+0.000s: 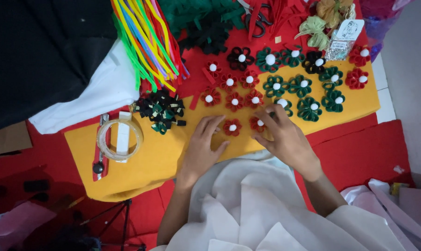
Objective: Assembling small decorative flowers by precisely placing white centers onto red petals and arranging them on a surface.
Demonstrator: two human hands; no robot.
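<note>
My left hand lies flat and open on a yellow felt sheet, fingers beside a red felt flower with a white centre. My right hand rests with fingers spread, its fingertips touching another red flower and close to a green one. Rows of red flowers, green flowers and a few dark ones lie on the sheet beyond my hands.
A roll of clear tape and a cutter lie at the left. Dark folded felt pieces sit beside coloured pipe cleaners. Scissors and felt strips lie at the top. White cloth covers my lap.
</note>
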